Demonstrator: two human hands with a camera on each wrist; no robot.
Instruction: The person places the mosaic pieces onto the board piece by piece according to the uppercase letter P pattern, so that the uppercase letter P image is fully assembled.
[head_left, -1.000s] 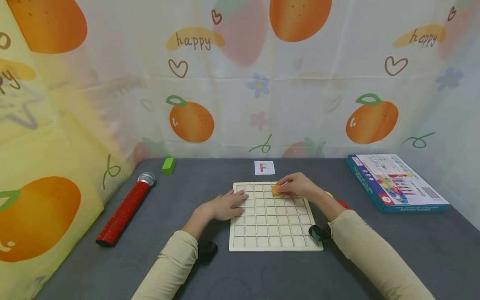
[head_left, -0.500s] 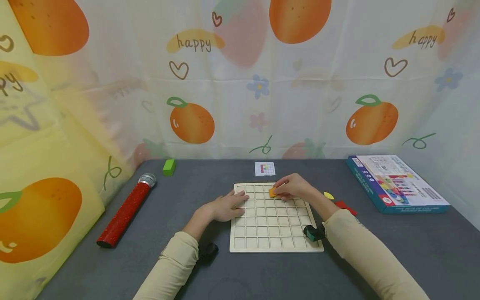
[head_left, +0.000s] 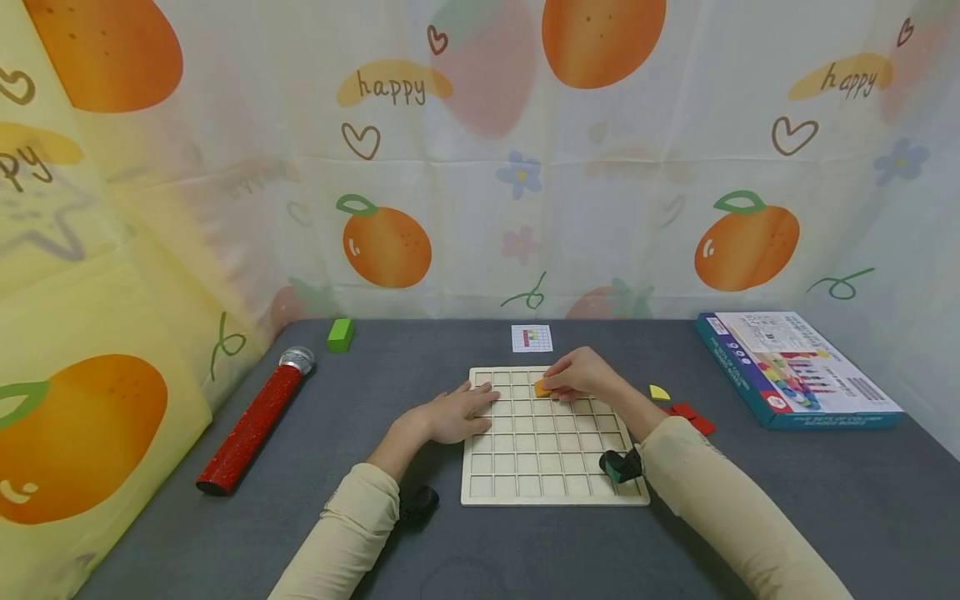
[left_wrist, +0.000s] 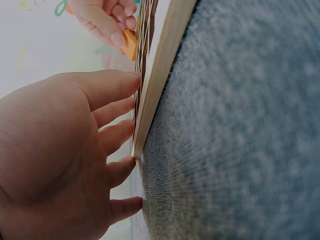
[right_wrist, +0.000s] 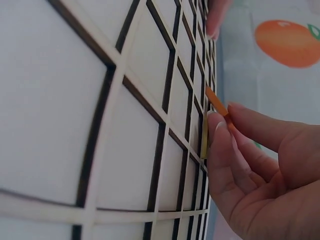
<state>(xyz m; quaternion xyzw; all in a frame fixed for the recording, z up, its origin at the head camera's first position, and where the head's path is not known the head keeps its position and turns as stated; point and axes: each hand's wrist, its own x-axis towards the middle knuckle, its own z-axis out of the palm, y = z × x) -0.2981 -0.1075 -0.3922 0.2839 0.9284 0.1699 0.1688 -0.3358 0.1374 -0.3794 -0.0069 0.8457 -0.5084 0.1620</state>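
Observation:
A pale wooden grid board (head_left: 526,463) lies flat on the table. My left hand (head_left: 450,414) rests on its upper left edge with the fingers spread and fairly straight. Near the board's far side, my right hand (head_left: 581,372) pinches a small orange tile (head_left: 541,388) between thumb and fingers. In the right wrist view the orange tile (right_wrist: 216,101) is tilted, one edge close to the grid. A yellowish piece (right_wrist: 204,135) sits at the grid beneath those fingertips, partly hidden. From the left wrist, the orange tile (left_wrist: 130,46) appears just above the board's surface.
A small printed pattern card (head_left: 532,338) lies behind the board. To the right are a yellow quarter-round piece (head_left: 658,392), red pieces (head_left: 692,418) and a flat box (head_left: 802,367). A red microphone (head_left: 257,425) and a green block (head_left: 341,335) are on the left.
My right hand, with the orange tile, has shifted slightly left along the board's far side. The yellow and red pieces beside the right arm show more. My left hand stays put.

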